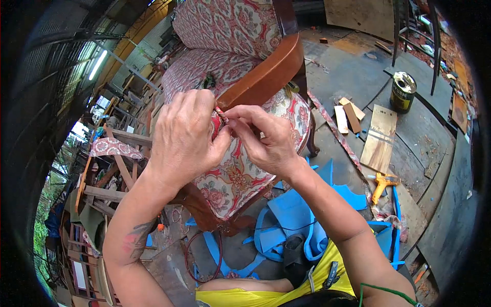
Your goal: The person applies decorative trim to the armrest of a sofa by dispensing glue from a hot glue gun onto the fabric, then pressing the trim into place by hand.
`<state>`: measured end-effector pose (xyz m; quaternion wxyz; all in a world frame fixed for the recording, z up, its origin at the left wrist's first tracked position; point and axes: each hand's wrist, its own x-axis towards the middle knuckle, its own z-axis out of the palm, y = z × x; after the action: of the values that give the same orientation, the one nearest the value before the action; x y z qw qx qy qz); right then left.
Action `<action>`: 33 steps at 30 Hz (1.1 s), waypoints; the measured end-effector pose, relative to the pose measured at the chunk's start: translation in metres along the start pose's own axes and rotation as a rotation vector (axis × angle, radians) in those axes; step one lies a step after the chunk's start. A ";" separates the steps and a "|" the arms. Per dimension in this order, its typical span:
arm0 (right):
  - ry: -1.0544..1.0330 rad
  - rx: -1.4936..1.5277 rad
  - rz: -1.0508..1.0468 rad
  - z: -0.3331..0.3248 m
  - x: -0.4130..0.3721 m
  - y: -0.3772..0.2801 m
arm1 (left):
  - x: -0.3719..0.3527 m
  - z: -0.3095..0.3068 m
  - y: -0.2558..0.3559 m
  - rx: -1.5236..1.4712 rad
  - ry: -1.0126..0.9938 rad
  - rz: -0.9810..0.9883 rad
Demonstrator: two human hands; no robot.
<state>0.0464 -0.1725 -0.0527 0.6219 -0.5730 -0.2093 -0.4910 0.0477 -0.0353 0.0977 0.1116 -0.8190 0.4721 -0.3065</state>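
In front of the sofa (240, 194), my left hand (181, 135) is closed, knuckles up, with its thumb pointing toward my right hand. My right hand (268, 135) pinches with thumb and forefinger. Between the two runs a short stretch of twisted red-and-white cord (221, 114), gripped from both sides. Most of the cord is hidden by my fingers. Behind my hands, the sofa's floral upholstery meets a brown wooden armrest (266, 71). A small dark green object (208, 81) rests on the seat beyond my left hand.
Blue foam scraps (286, 215) lie on the floor below. To the right are a yellow glue gun (381, 187), a wooden board (379, 138), small wood pieces (352, 117) and an open can (403, 93). Wooden frames (110, 194) stand at the left.
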 end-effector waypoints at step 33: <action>0.212 0.053 0.043 0.037 -0.023 0.013 | 0.014 0.019 -0.062 -0.751 -0.194 -0.273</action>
<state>0.0591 -0.1322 -0.0686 0.6659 -0.5056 -0.1426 -0.5298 0.1084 -0.0159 0.1173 -0.1928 -0.8831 0.4253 -0.0460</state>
